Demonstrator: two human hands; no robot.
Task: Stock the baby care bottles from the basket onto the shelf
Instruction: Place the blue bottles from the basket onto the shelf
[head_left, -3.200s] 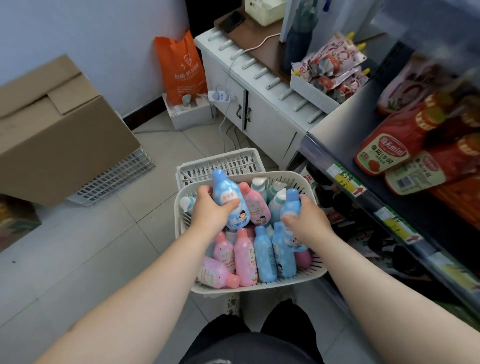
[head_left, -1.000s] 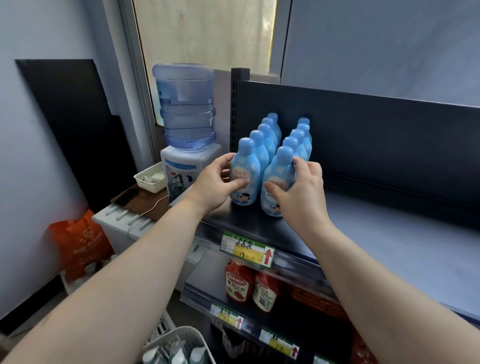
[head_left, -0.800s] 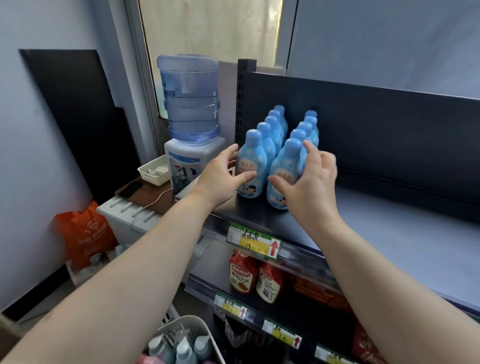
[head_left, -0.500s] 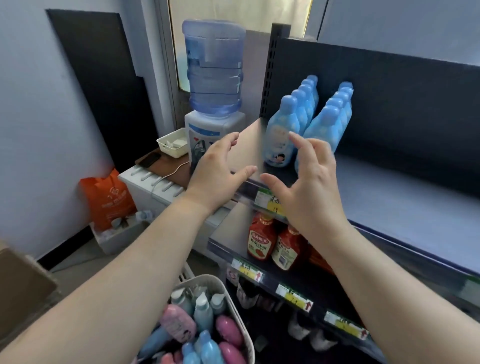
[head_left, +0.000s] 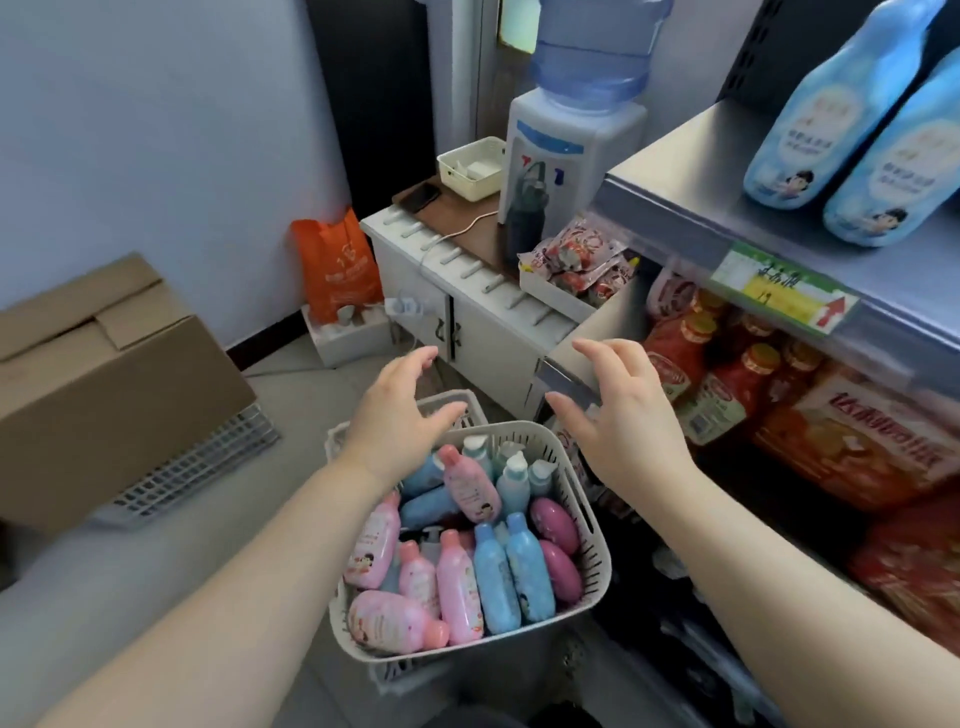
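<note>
Above the basket (head_left: 592, 525), both hands, left (head_left: 397, 415) and right (head_left: 621, 415), hovered spread and empty; the next step appeared to be grasping more bottles (head_left: 493, 571) for the shelf (head_left: 691, 208).

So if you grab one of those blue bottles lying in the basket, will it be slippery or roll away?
The blue bottle looks like smooth, glossy plastic, so probably a bit slick. Its rounded body would likely roll on a flat surface, but packed among others in the basket it should stay put. Probably stiff, not fragile.
</note>
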